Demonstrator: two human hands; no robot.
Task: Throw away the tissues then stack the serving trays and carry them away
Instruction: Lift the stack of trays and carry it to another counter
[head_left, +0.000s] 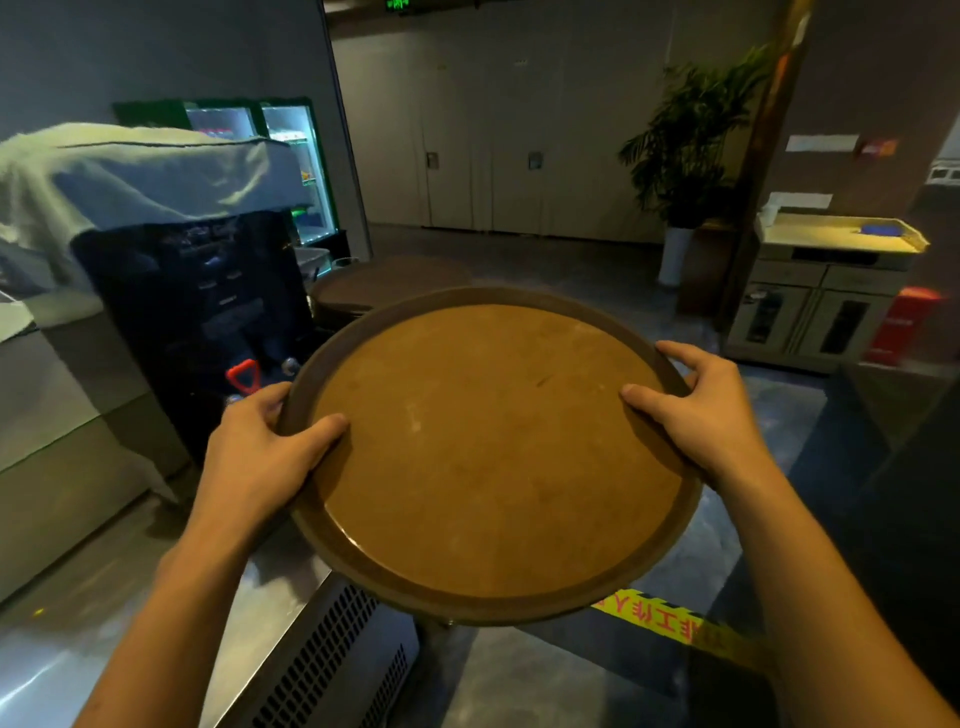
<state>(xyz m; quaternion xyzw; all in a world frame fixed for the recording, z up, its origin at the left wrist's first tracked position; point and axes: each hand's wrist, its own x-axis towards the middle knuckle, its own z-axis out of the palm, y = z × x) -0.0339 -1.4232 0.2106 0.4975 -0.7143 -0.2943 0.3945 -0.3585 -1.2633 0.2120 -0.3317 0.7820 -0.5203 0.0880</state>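
Both hands grasp a round brown tray (493, 452). The left hand (260, 447) grips its left rim, the right hand (696, 410) its right rim.

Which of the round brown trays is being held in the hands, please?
The nearer, lighter tray, gripped by left hand and right hand; the darker tray sits behind it.

We hold the round tray (493, 447) near and central, our left hand (260, 452) on its left rim, our right hand (696, 410) on its right rim. Left of it stands a machine (197, 322) with a cloth (140, 176) draped on top, and farther left a surface (62, 374). Behind the machine sits a lit fridge (291, 166). Beyond the tray lies another round tray (389, 286). Far right stand a potted plant (685, 156) and a cabinet (821, 291). Tape (675, 623) lies on the floor under the tray's near right edge.
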